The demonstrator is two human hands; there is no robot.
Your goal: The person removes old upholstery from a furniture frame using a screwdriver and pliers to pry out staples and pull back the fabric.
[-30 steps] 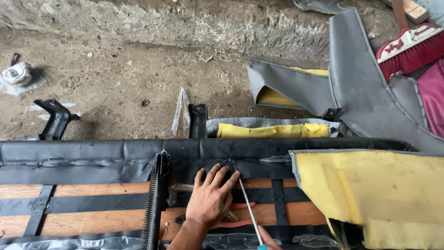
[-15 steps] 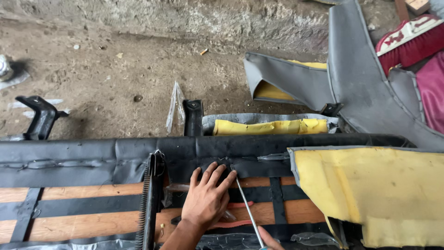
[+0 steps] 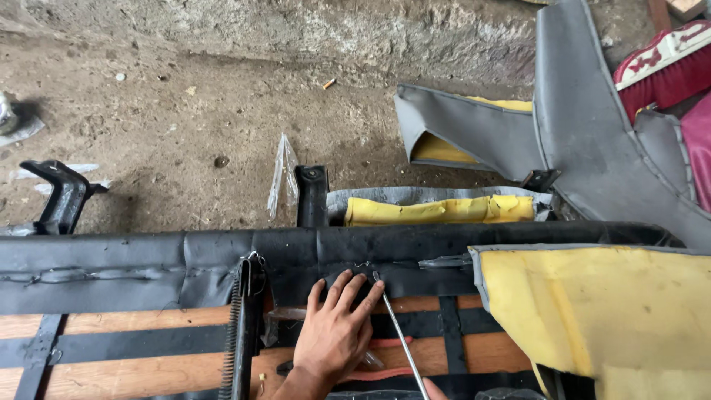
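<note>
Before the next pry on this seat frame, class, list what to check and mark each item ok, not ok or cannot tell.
1. Left hand flat on the black cover, pressing it down: ok.
2. Tip of the metal rod at the clip on the cover edge: ok.
3. Left fingers away from the rod tip: not ok, the index finger lies right beside it.
4. Right hand grip on the rod: cannot tell, only a sliver shows at the bottom edge.
5. Yellow foam folded back off the work spot: ok.
6. Spring still hooked at the top: cannot tell.
</note>
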